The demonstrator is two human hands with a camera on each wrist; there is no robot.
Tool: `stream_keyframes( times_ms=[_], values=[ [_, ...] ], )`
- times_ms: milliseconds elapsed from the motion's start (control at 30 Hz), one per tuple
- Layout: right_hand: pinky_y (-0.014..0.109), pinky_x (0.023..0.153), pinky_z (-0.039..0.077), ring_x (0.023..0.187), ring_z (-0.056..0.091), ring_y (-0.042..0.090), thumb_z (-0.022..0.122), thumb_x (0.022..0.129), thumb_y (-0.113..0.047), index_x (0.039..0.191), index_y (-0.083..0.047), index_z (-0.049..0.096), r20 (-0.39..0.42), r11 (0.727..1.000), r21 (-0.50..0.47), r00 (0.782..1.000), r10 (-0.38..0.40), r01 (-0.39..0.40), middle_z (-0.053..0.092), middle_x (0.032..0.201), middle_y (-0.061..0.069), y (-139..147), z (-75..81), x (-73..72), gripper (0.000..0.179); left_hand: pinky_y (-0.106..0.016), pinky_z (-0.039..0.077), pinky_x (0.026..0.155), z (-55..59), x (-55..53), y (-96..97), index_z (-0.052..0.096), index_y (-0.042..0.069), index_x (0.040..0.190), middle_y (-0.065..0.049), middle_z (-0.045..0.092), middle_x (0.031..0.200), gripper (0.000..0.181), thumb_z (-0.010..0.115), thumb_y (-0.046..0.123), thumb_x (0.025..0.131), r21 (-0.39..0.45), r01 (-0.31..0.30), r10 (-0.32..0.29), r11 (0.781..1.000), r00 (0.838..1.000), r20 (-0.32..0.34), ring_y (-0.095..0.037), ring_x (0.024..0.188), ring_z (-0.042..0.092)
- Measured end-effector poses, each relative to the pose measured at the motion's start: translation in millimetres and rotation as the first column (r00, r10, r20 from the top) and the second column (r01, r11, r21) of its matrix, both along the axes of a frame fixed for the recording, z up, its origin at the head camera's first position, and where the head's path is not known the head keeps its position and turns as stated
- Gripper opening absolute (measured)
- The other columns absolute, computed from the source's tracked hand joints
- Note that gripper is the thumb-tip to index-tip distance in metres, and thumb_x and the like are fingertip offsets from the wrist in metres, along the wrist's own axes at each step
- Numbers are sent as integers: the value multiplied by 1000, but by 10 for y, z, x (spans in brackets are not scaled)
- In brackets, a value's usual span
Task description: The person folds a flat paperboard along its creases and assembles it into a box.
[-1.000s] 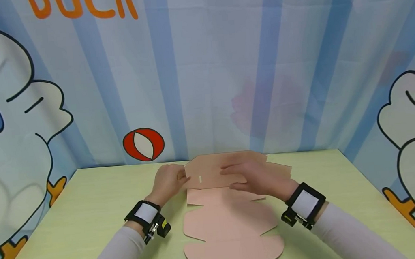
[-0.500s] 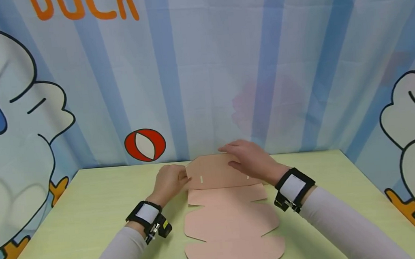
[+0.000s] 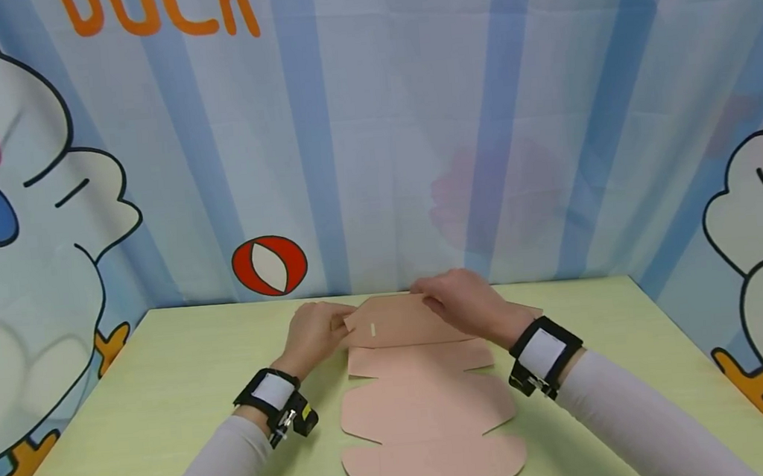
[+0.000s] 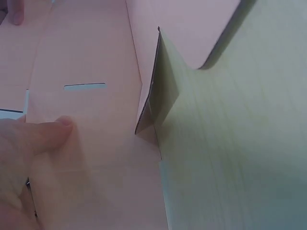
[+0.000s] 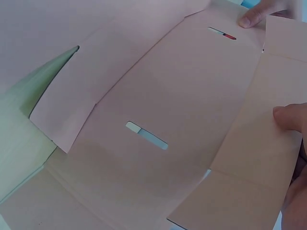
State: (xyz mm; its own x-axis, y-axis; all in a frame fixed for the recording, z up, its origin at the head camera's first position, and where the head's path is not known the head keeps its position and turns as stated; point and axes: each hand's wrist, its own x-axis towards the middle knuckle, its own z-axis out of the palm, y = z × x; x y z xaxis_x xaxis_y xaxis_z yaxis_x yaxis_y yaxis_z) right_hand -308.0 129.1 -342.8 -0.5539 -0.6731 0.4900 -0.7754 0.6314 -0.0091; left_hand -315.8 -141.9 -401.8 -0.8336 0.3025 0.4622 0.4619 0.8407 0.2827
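A flat, die-cut cardboard box blank (image 3: 428, 406) lies lengthwise on the table, its far panel tilted up off the surface. My left hand (image 3: 311, 337) grips that panel's left edge, and in the left wrist view the thumb (image 4: 50, 132) presses on the inner face near a narrow slot (image 4: 85, 86). At the far edge my right hand (image 3: 470, 306) pinches a folded end flap (image 5: 259, 129); in the right wrist view its thumb (image 5: 290, 117) lies on the flap with fingers curled behind. A small side flap (image 5: 67, 105) stands up from the crease.
The pale yellow-green table (image 3: 166, 404) reaches a striped blue cloth backdrop (image 3: 372, 119) just behind the raised panel. Printed cartoon figures flank both sides. A camera is strapped to each wrist (image 3: 276, 403).
My right hand rose from the panel's face to its far edge and took hold there, and the panel top has dipped a little. The left hand keeps its grip in place.
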Motion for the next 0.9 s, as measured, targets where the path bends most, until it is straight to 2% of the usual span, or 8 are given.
stream_keyframes(
  times_ms=[233,433,567,633,667,800,900],
  values=[
    [30,73,59,84,74,15,64,92,-2,104,-13,77,-7,999,18,1000,27,-27,78,97,2,23,-52,55,21,-34,57,72,5,27,-5,80,22,104,1,79,95,23,79,15,83,31,23,-22,999,1000,-14,-20,84,73],
    [28,78,60,90,74,12,67,92,-7,108,-18,77,-20,999,44,1000,19,-18,78,100,-1,55,-104,123,22,-35,58,73,9,28,-9,79,21,106,0,79,96,24,78,13,84,14,25,-25,1000,1000,-19,-20,84,73],
    [22,70,55,73,66,2,64,93,-4,95,-21,75,-57,998,35,997,48,-46,71,78,-10,70,-155,150,21,-34,58,72,3,20,-6,80,21,104,0,79,94,22,77,13,84,11,29,-29,1000,999,-29,-20,83,73],
    [21,67,53,71,63,0,62,93,-1,90,-22,70,-81,997,39,995,65,-62,69,76,-11,76,-193,155,22,-34,57,72,1,19,-6,80,22,104,0,79,94,21,77,13,84,13,30,-29,999,999,-30,-20,83,73],
    [21,67,53,71,63,1,63,92,-1,91,-21,70,-93,997,43,993,71,-67,69,77,-11,81,-214,159,22,-34,57,72,-1,19,-6,80,22,103,1,79,94,21,78,13,84,16,28,-28,999,999,-27,-20,83,73],
    [27,76,60,92,74,11,70,88,-1,104,-18,75,-143,996,48,987,75,-69,77,102,-2,100,-300,176,23,-34,57,72,-8,20,-7,80,23,104,1,79,94,23,79,14,83,29,20,-20,999,1000,-11,-19,84,73],
    [31,79,61,97,74,15,74,85,-3,111,-16,75,-172,997,50,983,67,-59,77,108,1,103,-353,195,29,-33,57,72,-14,25,-8,80,22,104,1,79,94,22,79,15,83,31,18,-18,999,1000,-4,-19,84,73]
  ],
)
